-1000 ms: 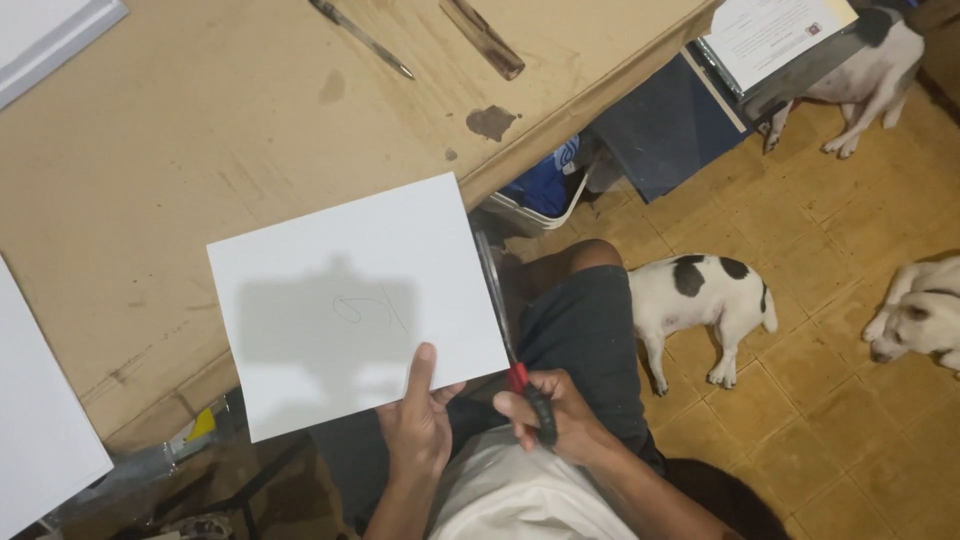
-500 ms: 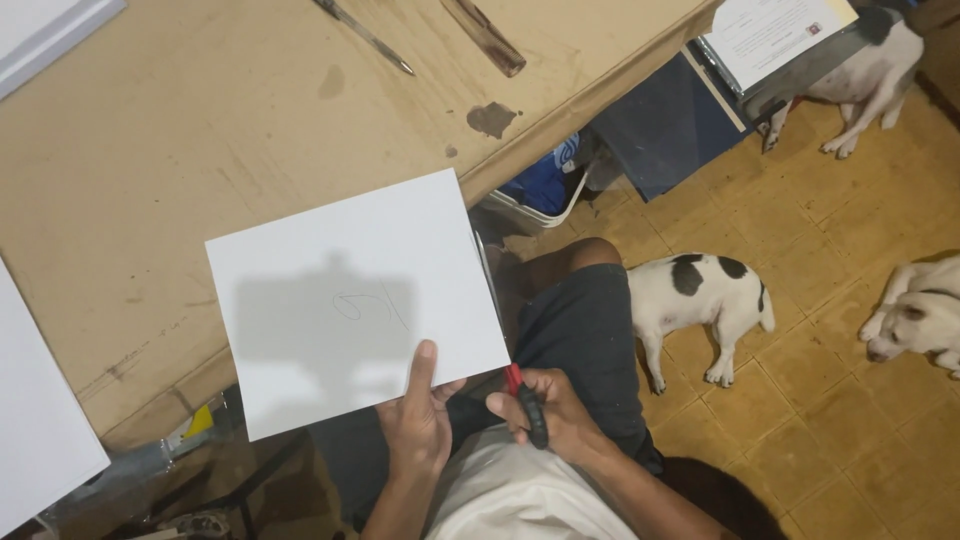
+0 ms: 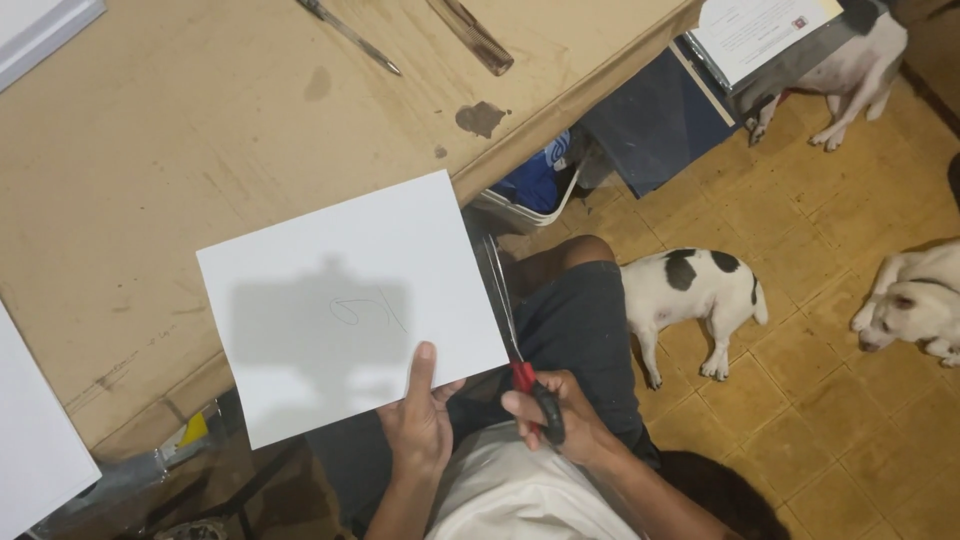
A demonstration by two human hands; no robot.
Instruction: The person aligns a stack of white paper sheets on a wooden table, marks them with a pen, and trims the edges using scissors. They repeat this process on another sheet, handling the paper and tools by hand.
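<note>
Pinching the sheet (image 3: 340,305) steady, left hand (image 3: 418,425) should keep it taut while right hand (image 3: 560,420), closed on the scissors (image 3: 515,335), cuts along its right edge.

A worn, light-brown wooden table (image 3: 180,170) fills the upper left of the frame, its edge running diagonally from the top right down to the lower left. Near its top edge lie a slim pen (image 3: 350,36) and, just right of it, a dark brown stick-like tool (image 3: 472,36) (its exact kind cannot be told). A white board (image 3: 40,30) sits in the top left corner, and another white sheet (image 3: 35,440) lies at the lower left. Dark stains (image 3: 480,118) mark the wood near the table's edge.

To the right, the tiled floor (image 3: 830,420) carries three white, dark-patched dogs: one at centre right (image 3: 690,295), one at the right edge (image 3: 915,300), one at the top right (image 3: 850,65).
</note>
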